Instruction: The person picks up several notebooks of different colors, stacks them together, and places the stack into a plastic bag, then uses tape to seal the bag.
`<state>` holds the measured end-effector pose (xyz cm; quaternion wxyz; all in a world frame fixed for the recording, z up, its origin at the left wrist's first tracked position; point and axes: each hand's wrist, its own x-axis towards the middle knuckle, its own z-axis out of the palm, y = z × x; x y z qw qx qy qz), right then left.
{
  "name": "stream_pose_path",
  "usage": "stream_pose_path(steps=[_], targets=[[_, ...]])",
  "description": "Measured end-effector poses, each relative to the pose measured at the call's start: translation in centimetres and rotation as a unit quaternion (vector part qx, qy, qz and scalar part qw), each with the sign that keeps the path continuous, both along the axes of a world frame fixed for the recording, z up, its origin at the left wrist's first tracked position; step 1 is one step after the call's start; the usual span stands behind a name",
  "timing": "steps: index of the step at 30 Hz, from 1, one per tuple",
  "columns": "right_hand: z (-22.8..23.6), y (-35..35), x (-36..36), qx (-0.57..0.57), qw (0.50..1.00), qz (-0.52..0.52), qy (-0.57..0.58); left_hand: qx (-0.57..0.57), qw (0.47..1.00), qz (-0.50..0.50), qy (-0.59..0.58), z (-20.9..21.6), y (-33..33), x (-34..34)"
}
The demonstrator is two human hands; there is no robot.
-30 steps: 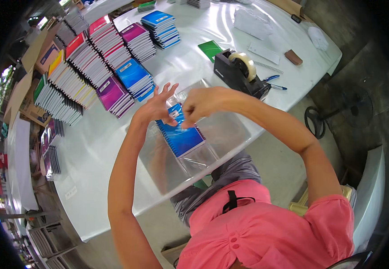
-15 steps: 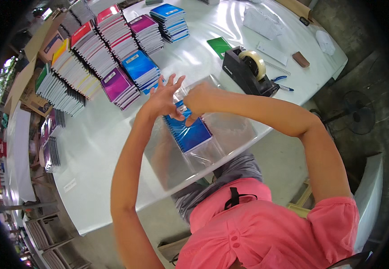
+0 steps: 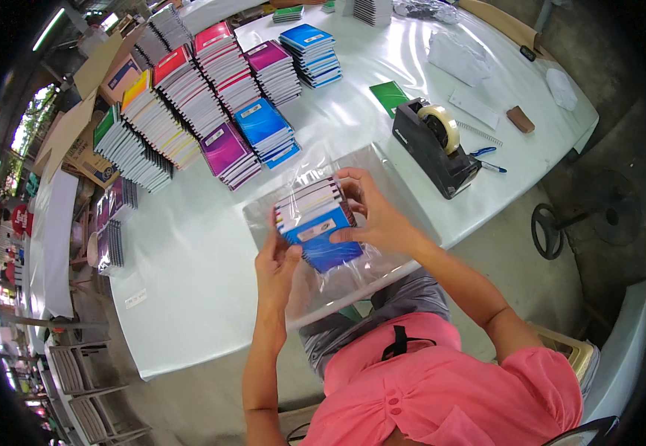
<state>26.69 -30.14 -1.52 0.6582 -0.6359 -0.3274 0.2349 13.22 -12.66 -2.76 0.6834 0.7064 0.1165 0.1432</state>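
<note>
Two bare hands are closed around a bundle of notebooks [image 3: 328, 253] as I look down through the head camera: the left hand [image 3: 273, 262] curls along its edge at 8 o'clock, while the right hand [image 3: 377, 219] spans its 3 o'clock side, thumb over the blue cover and fingers behind. I see the bundle tilted, page edges showing toward 12, above clear plastic sheets [image 3: 308, 297] on the white table [image 3: 181, 297]. Outward from it I have notebook stacks [image 3: 222, 85] at 11, a green notebook [image 3: 388, 97] at 1 and a black tape dispenser [image 3: 425, 149] at 2.
</note>
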Motion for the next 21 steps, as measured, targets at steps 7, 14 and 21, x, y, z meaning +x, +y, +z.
stream_pose_path(steps=[7, 14, 21], targets=[[-3.5, 2.1, 0.6, 0.114, 0.990, 0.064, -0.052, -0.103, 0.988, 0.042, -0.106, -3.3, 0.3, -0.7], [-2.7, 0.6, 2.0, 0.153, 0.976, 0.083, -0.130, -0.054, 0.976, 0.140, -0.156, -2.4, -0.6, -1.2], [-2.6, 0.8, 1.5, 0.117, 0.963, 0.050, -0.237, 0.342, 0.926, 0.060, -0.148, 0.9, 3.0, -1.0]])
